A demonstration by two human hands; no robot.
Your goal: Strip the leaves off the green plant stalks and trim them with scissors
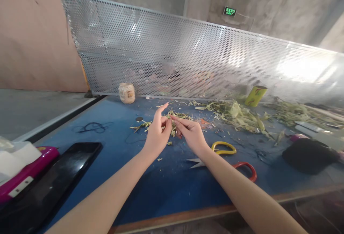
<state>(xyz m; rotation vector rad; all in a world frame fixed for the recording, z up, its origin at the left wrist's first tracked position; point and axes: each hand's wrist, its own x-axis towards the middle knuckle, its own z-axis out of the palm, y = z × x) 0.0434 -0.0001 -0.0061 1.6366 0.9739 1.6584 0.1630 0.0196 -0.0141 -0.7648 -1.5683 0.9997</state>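
Observation:
Over the middle of the blue table, my left hand (pixel 158 130) and my right hand (pixel 191 133) meet at the fingertips. Thumb and fingers are pinched together on both, with one left finger stretched upward. Whatever lies between the fingertips is too small to make out. Behind and below them is a small heap of pale green dried plant scraps (pixel 184 115). Scissors (pixel 197 162) with one yellow and one red handle lie partly hidden beneath my right forearm.
A perforated metal screen (pixel 161 47) stands along the back. Near it are a twine roll (pixel 127 93), a yellow-green can (pixel 256 96) and a pile of dried husks (pixel 236 115). A black phone (pixel 61 176) lies left, a dark rounded object (pixel 309 156) right. Thin black cord (pixel 94 128) lies coiled.

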